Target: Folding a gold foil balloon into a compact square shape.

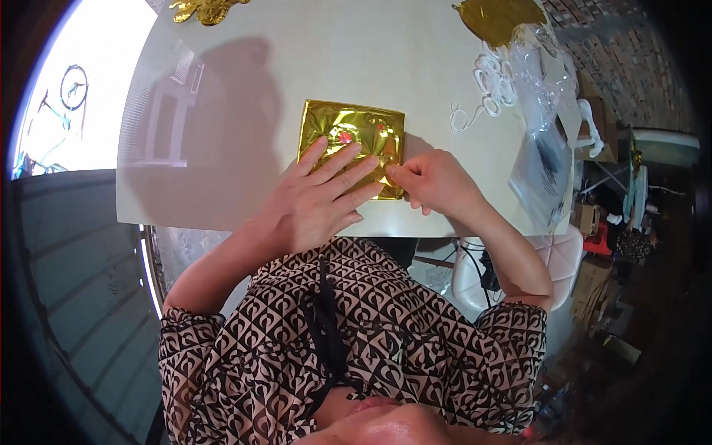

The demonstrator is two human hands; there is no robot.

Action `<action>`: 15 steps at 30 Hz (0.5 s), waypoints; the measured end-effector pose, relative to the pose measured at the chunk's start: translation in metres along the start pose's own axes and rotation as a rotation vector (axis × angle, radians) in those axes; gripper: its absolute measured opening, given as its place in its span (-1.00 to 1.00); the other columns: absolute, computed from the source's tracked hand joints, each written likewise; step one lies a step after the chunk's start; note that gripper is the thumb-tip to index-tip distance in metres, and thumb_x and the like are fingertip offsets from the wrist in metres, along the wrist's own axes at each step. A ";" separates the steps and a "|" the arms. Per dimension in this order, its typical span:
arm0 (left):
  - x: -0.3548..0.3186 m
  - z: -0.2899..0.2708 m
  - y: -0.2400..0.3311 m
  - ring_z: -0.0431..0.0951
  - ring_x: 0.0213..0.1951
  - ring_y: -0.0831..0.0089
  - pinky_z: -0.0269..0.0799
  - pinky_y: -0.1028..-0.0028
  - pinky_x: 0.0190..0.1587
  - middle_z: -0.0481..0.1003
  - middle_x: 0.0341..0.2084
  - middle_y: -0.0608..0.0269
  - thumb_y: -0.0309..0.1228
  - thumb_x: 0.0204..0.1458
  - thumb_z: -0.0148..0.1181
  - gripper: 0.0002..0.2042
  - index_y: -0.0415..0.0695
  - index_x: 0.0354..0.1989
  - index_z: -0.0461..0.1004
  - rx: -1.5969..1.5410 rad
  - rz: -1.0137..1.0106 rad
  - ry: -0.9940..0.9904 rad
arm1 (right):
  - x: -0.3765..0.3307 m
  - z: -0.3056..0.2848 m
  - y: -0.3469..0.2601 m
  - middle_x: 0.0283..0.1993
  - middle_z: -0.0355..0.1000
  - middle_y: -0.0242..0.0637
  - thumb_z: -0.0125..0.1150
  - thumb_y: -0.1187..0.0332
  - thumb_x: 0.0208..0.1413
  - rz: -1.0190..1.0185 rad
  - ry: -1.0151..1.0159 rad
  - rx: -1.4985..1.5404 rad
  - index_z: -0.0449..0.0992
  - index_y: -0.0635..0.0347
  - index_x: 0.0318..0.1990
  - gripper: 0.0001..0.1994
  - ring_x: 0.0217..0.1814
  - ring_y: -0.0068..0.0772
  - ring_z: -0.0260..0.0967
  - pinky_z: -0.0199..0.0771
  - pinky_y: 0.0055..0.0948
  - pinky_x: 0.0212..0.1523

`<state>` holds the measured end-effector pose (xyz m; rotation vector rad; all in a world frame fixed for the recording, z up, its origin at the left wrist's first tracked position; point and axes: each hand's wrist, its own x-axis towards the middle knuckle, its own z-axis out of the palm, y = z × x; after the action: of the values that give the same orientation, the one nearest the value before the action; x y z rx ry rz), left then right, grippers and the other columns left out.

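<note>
A black-and-tan patterned garment (415, 319) fills 6 o'clock, nearest the camera, with one dark tie hanging down it. Beyond it the left hand (300, 204) lies on one gold foil packet (352, 119), just off the centre toward 12 o'clock, its fingers spread over the foil. The right hand (445, 182) meets the packet's 4 o'clock corner, thumb and forefinger drawn close together; whether foil is caught between them I cannot tell.

To handle this well, the left palm should probably press lightly and evenly, holding the packet square without creasing the foil. The right fingers would best work close to the edge, with small, gentle pulls, since thin foil may tear or wrinkle.

Counting outward: two hands, one packet, one pale surface (356, 52) beneath it. One loose tangle of white cord (495, 78) lies between 1 and 2 o'clock; clear plastic packaging (534, 159) beside it at 2 overlaps too much to count. Farthest on the surface are two more gold pieces: a crumpled one (209, 10) at 11 and a rounded one (504, 22) at 1.
</note>
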<state>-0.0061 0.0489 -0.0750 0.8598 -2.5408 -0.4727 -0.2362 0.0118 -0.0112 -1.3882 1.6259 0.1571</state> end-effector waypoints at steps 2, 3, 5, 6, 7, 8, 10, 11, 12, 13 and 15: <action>0.000 0.001 -0.001 0.19 0.40 0.22 -0.11 -0.01 0.47 0.31 0.33 0.29 -0.19 -0.01 0.36 -0.47 0.05 0.19 0.47 0.001 0.008 -0.002 | -0.004 0.003 0.005 -0.64 0.44 -0.33 0.18 0.07 0.26 -0.114 0.144 -0.296 0.53 0.24 -0.52 -0.57 -0.65 -0.42 0.39 0.39 -0.39 -0.56; -0.001 0.001 -0.001 0.19 0.40 0.22 -0.11 -0.01 0.47 0.32 0.32 0.29 -0.19 -0.01 0.35 -0.47 0.05 0.19 0.47 -0.001 0.002 0.005 | -0.005 0.005 0.006 -0.58 0.49 -0.33 0.23 0.08 0.22 -0.242 0.279 -0.601 0.54 0.22 -0.50 -0.61 -0.59 -0.35 0.44 0.42 -0.32 -0.52; -0.002 0.000 -0.001 0.20 0.40 0.22 -0.11 0.00 0.47 0.33 0.32 0.29 -0.20 0.00 0.35 -0.48 0.05 0.19 0.47 0.000 -0.011 0.015 | -0.016 0.019 0.012 -0.31 0.53 -0.24 0.26 0.09 0.17 -0.427 0.463 -0.590 0.56 0.20 -0.30 -0.69 -0.31 -0.22 0.49 0.47 -0.23 -0.29; -0.001 -0.001 -0.001 0.19 0.40 0.22 -0.11 -0.01 0.47 0.33 0.31 0.29 -0.21 0.00 0.35 -0.48 0.05 0.19 0.47 0.002 -0.007 0.005 | -0.020 0.024 0.014 -0.05 0.57 -0.14 0.30 0.10 0.12 -0.600 0.654 -0.567 0.59 0.18 -0.10 -0.65 -0.04 -0.10 0.54 0.53 -0.14 -0.06; 0.000 -0.002 0.000 0.19 0.40 0.22 -0.11 -0.01 0.47 0.34 0.31 0.28 -0.22 0.01 0.34 -0.49 0.05 0.20 0.47 0.004 -0.004 -0.004 | -0.019 0.025 0.015 -0.05 0.57 -0.14 0.30 0.10 0.12 -0.601 0.654 -0.568 0.59 0.18 -0.10 -0.65 -0.04 -0.10 0.54 0.53 -0.14 -0.06; -0.001 -0.002 0.000 0.19 0.40 0.22 -0.11 -0.01 0.47 0.34 0.31 0.28 -0.22 0.01 0.34 -0.49 0.05 0.20 0.47 0.006 -0.006 -0.003 | -0.018 0.026 0.015 0.20 0.37 -0.10 0.31 0.11 0.10 -0.819 0.560 -0.629 0.45 0.15 0.12 -0.51 0.23 -0.04 0.33 0.33 -0.08 0.17; -0.003 -0.002 -0.001 0.20 0.40 0.21 -0.10 -0.03 0.46 0.35 0.30 0.25 -0.24 0.00 0.35 -0.47 0.03 0.20 0.47 -0.013 -0.001 -0.009 | -0.007 0.036 0.027 0.58 -0.16 -0.01 0.25 0.09 0.14 -1.005 0.343 -0.718 0.01 0.19 0.49 -0.16 0.64 0.01 -0.30 -0.31 0.02 0.56; -0.004 -0.003 -0.002 0.20 0.40 0.21 -0.10 -0.03 0.46 0.35 0.30 0.25 -0.24 0.00 0.35 -0.47 0.03 0.20 0.47 -0.008 -0.004 -0.007 | -0.002 0.039 0.035 0.58 -0.16 -0.01 0.25 0.09 0.14 -1.011 0.344 -0.719 0.01 0.19 0.49 -0.16 0.64 0.01 -0.30 -0.31 0.02 0.56; -0.003 -0.002 -0.002 0.20 0.40 0.20 -0.10 -0.04 0.46 0.35 0.30 0.23 -0.24 0.00 0.36 -0.47 0.02 0.20 0.46 -0.030 0.002 0.009 | 0.003 0.039 0.038 0.58 -0.16 0.01 0.21 0.08 0.18 -0.991 0.324 -0.685 0.00 0.23 0.49 -0.18 0.64 0.02 -0.29 -0.32 0.03 0.56; -0.003 -0.002 -0.002 0.20 0.40 0.19 -0.09 -0.04 0.45 0.35 0.29 0.21 -0.25 -0.01 0.36 -0.46 0.01 0.21 0.46 -0.051 0.008 0.027 | 0.006 0.038 0.039 0.58 -0.16 0.03 0.16 0.06 0.21 -0.971 0.305 -0.653 0.00 0.28 0.48 -0.20 0.64 0.02 -0.28 -0.32 0.03 0.56; -0.005 -0.003 -0.004 0.20 0.40 0.17 -0.09 -0.05 0.45 0.35 0.29 0.20 -0.25 -0.01 0.36 -0.45 0.00 0.22 0.45 -0.050 0.004 0.025 | 0.008 0.038 0.039 0.58 -0.18 0.05 0.11 0.06 0.24 -0.977 0.287 -0.665 -0.03 0.30 0.49 -0.21 0.64 0.03 -0.30 -0.34 0.03 0.56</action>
<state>0.0001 0.0486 -0.0756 0.8369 -2.4966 -0.5188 -0.2455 0.0432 -0.0549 -2.6663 0.9462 -0.1011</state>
